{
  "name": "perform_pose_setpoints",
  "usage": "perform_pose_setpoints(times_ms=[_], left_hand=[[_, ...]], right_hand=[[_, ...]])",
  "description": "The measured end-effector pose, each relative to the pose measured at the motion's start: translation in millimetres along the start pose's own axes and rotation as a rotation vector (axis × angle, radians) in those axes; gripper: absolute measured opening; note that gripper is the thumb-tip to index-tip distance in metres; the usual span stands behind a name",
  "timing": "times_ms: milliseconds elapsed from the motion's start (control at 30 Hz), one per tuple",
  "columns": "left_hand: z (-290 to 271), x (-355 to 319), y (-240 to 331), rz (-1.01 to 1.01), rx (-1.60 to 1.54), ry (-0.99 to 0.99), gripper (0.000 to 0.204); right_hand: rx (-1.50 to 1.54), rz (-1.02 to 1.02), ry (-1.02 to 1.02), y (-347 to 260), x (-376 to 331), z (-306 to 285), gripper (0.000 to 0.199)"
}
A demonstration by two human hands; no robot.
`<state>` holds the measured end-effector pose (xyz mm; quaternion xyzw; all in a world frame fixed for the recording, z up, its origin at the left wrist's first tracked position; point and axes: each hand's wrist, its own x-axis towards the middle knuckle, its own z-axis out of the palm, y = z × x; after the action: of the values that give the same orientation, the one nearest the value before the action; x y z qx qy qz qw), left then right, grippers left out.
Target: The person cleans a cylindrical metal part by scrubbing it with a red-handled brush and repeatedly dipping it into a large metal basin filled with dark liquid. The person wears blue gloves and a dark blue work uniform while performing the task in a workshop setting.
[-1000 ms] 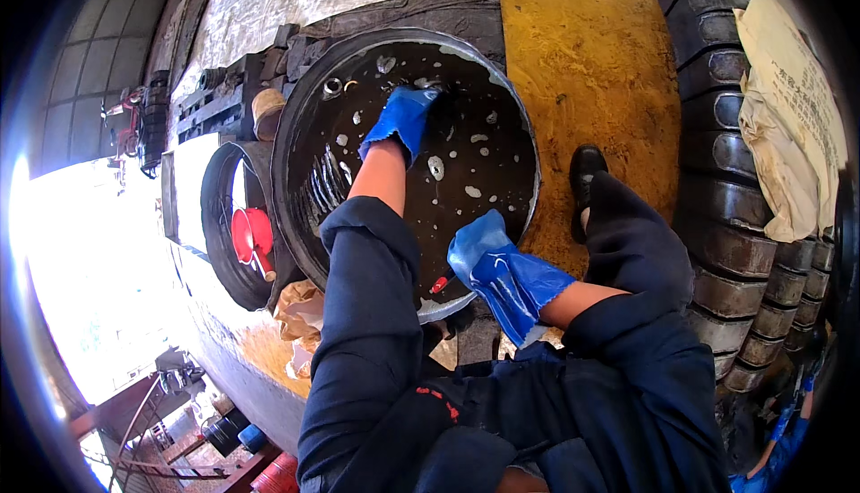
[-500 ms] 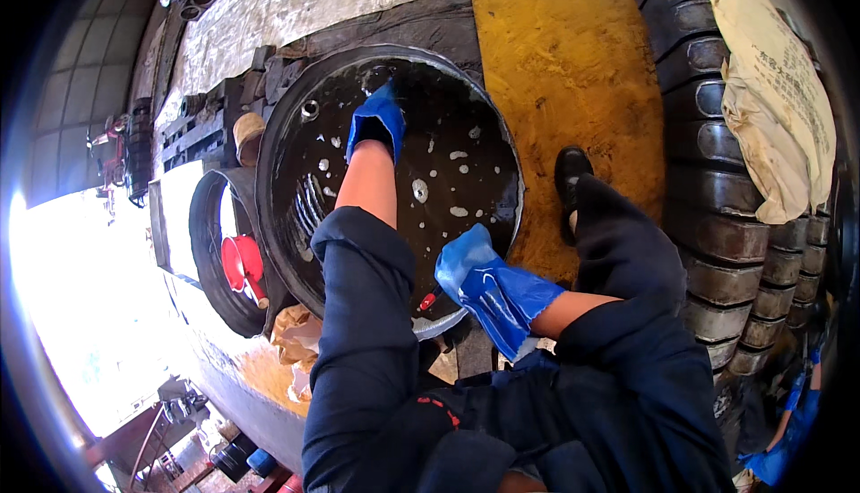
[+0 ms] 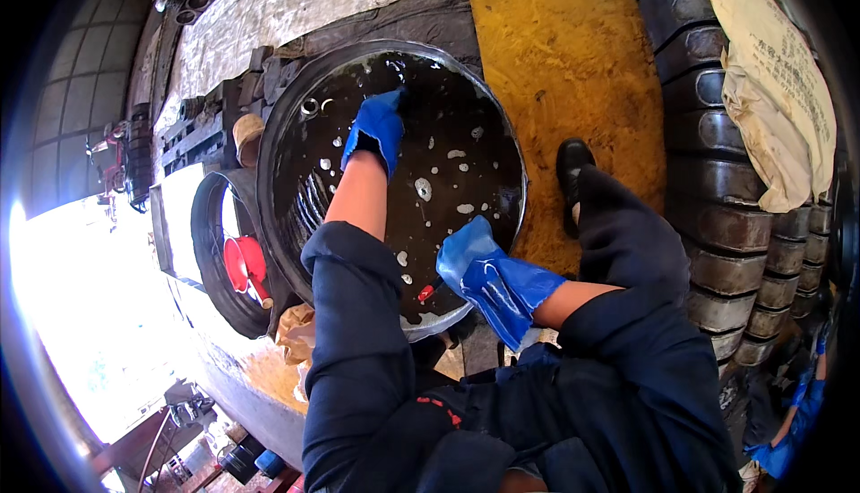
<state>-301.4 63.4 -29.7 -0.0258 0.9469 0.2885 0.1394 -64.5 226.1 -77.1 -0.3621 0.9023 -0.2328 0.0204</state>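
A wide round tub [image 3: 520,184] of dark liquid [image 3: 448,162], dotted with pale foam, stands in front of me. My left hand [image 3: 376,126], in a blue rubber glove, dips into the liquid toward the far side; its fingertips are hidden below the surface. Over the near right rim, my right hand [image 3: 468,256], also gloved in blue, closes round a tool with a red-ended handle [image 3: 426,293]. The tool's other end is covered by the glove. A small metal ring [image 3: 309,106] shows at the liquid's surface left of my left hand, with a ribbed shape [image 3: 311,202] nearer me.
Left of the tub, a red scoop [image 3: 242,262] lies in a black rimmed container [image 3: 202,242]. Stacked dark metal pieces [image 3: 712,193] line the right side, with a cream sack [image 3: 775,90] on top. Another person's blue sleeve [image 3: 793,430] shows at lower right. Yellow flooring [image 3: 564,54] adjoins the tub.
My left hand has shifted slightly toward me, and more of its glove shows above the liquid. A pale curved edge now shows beside the metal ring. My right hand stays almost where it was.
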Motion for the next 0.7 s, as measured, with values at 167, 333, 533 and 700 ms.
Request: perform_pose_setpoints(times_ms=[167, 333, 533, 700], left_hand=[[32.8, 45.4, -71.8, -0.195, -0.440, 0.071, 0.047], [5.8, 46.0, -33.3, -0.080, -0.083, -0.031, 0.058], [-4.0, 27.3, 23.7, -0.006, 0.341, 0.073, 0.070], [6.8, 53.0, -4.7, -0.099, 0.490, -0.118, 0.070]], right_hand=[[0.011, -0.039, -0.299, 2.4, 12.0, -49.7, 0.007], [0.055, 0.047, -0.393, 2.9, 20.5, -4.7, 0.009], [0.008, -0.025, -0.308, 2.2, 11.0, -27.2, 0.009], [0.073, 0.025, -0.325, -1.2, 8.6, -14.6, 0.011]])
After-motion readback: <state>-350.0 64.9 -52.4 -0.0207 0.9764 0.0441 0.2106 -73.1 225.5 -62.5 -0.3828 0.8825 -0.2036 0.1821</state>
